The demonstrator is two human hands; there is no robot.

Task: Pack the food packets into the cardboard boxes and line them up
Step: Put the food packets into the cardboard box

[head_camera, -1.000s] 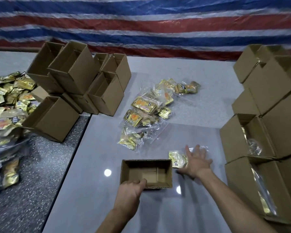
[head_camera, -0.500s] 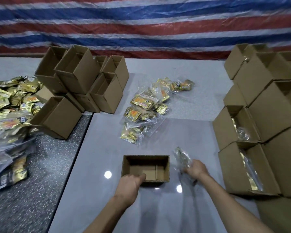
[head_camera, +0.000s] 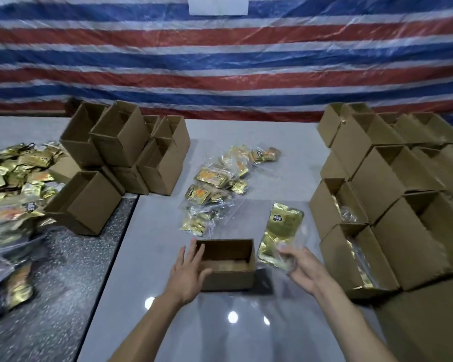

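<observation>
An open cardboard box [head_camera: 229,276] stands on the grey table in front of me, and it looks empty. My left hand [head_camera: 188,270] rests against its left side with straight fingers, the thumb on the near wall. My right hand [head_camera: 300,265] holds the lower end of a gold food packet [head_camera: 280,231] in clear plastic, raised just right of the box. A heap of bagged gold packets [head_camera: 215,189] lies beyond the box.
Stacked cardboard boxes [head_camera: 403,205] fill the right side, some with packets inside. More open boxes [head_camera: 120,152] are piled at the back left. Loose gold packets [head_camera: 13,184] cover the dark speckled table on the left. A striped tarp [head_camera: 220,61] hangs behind.
My right hand picked the packet off the table and raised it upright beside the box. My left hand shifted from the box's near edge to its left side and spread its fingers.
</observation>
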